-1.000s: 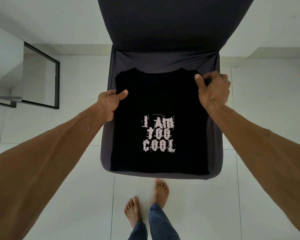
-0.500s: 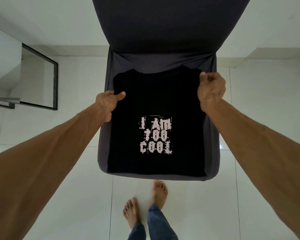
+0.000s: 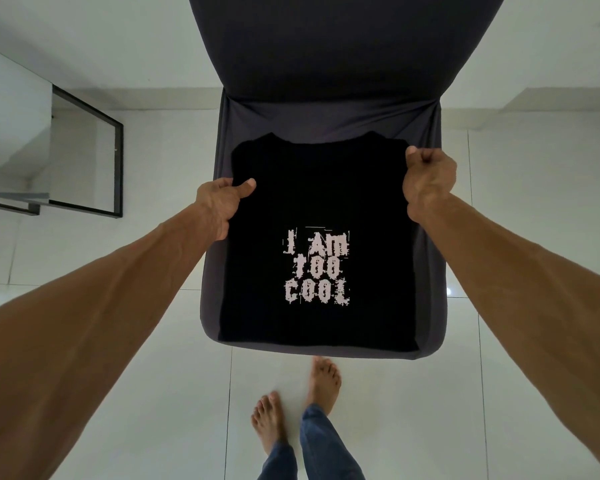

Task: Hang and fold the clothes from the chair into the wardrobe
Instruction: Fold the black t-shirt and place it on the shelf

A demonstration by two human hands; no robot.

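Observation:
A black T-shirt point(image 3: 326, 188) with pale lettering "I AM TOO COOL" lies flat, folded into a rectangle, on the seat of a dark grey covered chair point(image 3: 326, 64). My left hand point(image 3: 219, 206) pinches the shirt's left edge, thumb on top. My right hand point(image 3: 428, 178) is closed in a fist on the shirt's upper right corner near the shoulder. The collar points toward the chair back. No wardrobe is in view.
White tiled floor surrounds the chair. A black-framed glass panel point(image 3: 94, 161) stands at the left by a white wall. My bare feet point(image 3: 298, 403) and jeans cuffs are just in front of the seat's front edge.
My right hand has gone from a loose pinch to a tight fist on the shirt's upper right corner. My left hand holds the left edge as before. The view has shifted slightly.

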